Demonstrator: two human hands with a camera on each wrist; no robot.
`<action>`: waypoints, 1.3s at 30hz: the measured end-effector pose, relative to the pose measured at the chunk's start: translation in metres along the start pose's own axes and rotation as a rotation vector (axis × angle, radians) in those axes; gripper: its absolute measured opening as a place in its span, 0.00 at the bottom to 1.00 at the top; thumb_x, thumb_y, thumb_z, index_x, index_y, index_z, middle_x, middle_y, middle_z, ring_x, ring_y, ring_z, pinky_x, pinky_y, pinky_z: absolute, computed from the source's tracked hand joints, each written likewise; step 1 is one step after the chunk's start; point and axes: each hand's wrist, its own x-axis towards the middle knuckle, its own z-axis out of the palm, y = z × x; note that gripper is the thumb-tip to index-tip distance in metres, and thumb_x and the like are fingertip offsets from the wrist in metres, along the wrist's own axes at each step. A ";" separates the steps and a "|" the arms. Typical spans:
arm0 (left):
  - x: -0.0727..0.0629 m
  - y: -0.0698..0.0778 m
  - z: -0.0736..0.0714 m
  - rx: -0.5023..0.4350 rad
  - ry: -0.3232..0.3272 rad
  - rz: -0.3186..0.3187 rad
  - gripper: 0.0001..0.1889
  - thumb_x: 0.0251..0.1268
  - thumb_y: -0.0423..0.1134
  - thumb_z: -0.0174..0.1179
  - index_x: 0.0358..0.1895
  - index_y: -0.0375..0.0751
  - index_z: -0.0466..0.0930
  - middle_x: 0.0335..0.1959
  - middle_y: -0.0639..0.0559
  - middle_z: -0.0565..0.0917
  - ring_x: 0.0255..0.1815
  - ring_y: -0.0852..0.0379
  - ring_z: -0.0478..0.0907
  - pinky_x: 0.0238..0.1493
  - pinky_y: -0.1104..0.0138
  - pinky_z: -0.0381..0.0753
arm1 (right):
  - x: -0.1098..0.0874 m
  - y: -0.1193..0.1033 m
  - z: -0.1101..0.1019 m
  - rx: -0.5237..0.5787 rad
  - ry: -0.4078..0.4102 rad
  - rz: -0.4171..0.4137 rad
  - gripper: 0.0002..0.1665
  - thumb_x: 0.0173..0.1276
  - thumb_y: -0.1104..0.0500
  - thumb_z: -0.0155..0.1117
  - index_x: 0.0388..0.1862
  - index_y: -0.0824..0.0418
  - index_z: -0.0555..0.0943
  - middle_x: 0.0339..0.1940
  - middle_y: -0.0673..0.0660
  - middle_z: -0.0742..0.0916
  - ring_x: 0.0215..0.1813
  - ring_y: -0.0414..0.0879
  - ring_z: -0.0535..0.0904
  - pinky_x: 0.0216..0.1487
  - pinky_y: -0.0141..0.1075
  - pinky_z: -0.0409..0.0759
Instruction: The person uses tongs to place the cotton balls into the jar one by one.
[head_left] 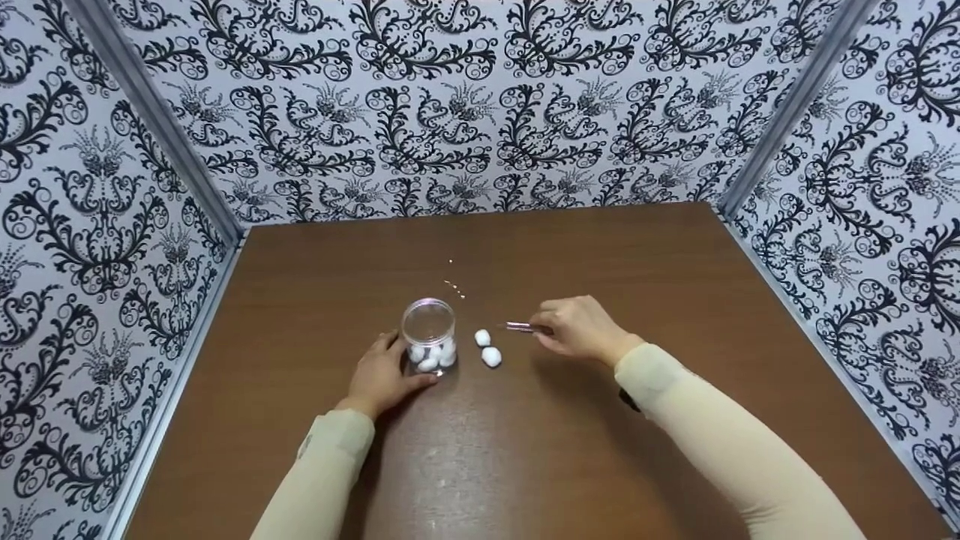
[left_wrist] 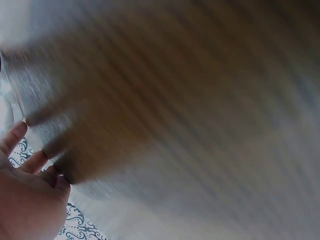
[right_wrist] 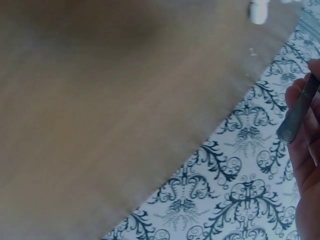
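Note:
A clear round jar (head_left: 429, 324) with several white cotton balls (head_left: 433, 355) inside stands upright on the table, its top uncovered. My left hand (head_left: 381, 376) holds it from the left, thumb at the near side and fingers round the far side. In the left wrist view that hand's fingertips (left_wrist: 21, 128) reach the table. Two more cotton balls (head_left: 487, 348) lie touching, or nearly so, right of the jar. My right hand (head_left: 576, 327) pinches metal tweezers (head_left: 519, 326), tips pointing left toward these balls with nothing visible between them. Their rounded rear end shows in the right wrist view.
Tiny white bits (head_left: 454, 288) are scattered on the brown table (head_left: 600, 247) beyond the jar. Walls with a black-and-white scroll pattern (head_left: 465, 105) enclose its back and sides, with grey metal posts (head_left: 787, 105) at the corners.

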 end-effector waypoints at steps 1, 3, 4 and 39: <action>0.000 0.000 -0.001 -0.002 -0.003 -0.003 0.47 0.46 0.63 0.75 0.69 0.41 0.72 0.69 0.32 0.68 0.71 0.34 0.63 0.67 0.43 0.64 | -0.002 0.000 0.002 -0.003 -0.013 0.005 0.05 0.60 0.58 0.70 0.35 0.58 0.88 0.25 0.48 0.81 0.21 0.40 0.74 0.20 0.40 0.76; -0.001 0.001 -0.001 -0.004 -0.008 -0.012 0.48 0.46 0.63 0.75 0.70 0.42 0.72 0.69 0.32 0.68 0.71 0.34 0.62 0.67 0.43 0.64 | -0.005 0.001 0.005 -0.014 -0.033 0.012 0.06 0.60 0.58 0.70 0.35 0.57 0.88 0.26 0.48 0.81 0.22 0.40 0.75 0.20 0.41 0.76; -0.001 0.000 -0.001 -0.005 -0.008 -0.014 0.48 0.46 0.63 0.75 0.70 0.42 0.72 0.69 0.33 0.68 0.71 0.34 0.63 0.67 0.43 0.64 | -0.007 0.000 0.007 -0.019 -0.038 0.013 0.06 0.59 0.58 0.70 0.35 0.57 0.88 0.26 0.48 0.81 0.22 0.40 0.75 0.20 0.41 0.76; 0.000 0.002 -0.003 0.010 -0.015 -0.007 0.48 0.47 0.64 0.74 0.69 0.40 0.72 0.70 0.34 0.68 0.72 0.34 0.60 0.69 0.45 0.61 | -0.013 -0.014 0.026 -0.057 -0.164 0.009 0.04 0.59 0.56 0.72 0.28 0.53 0.84 0.24 0.47 0.78 0.22 0.42 0.74 0.22 0.43 0.76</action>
